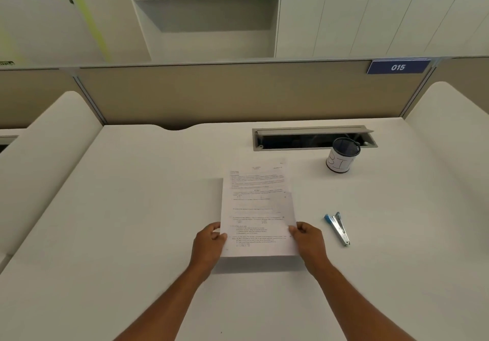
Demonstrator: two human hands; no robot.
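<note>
A stack of printed white paper sheets (258, 208) is held just above the white desk (132, 208), its lower edge near me. My left hand (209, 245) grips the stack's left edge, thumb on top. My right hand (308, 242) grips the right edge the same way. The sheets are slightly offset at the top, so a second page shows behind the front one. A blue and silver stapler (338, 227) lies flat on the desk to the right of my right hand, apart from it.
A dark mesh pen cup (341, 158) with a white label stands at the back right, in front of an open cable tray (313, 137). A beige partition (225, 94) with a blue "015" sign (398, 67) closes off the desk's far side.
</note>
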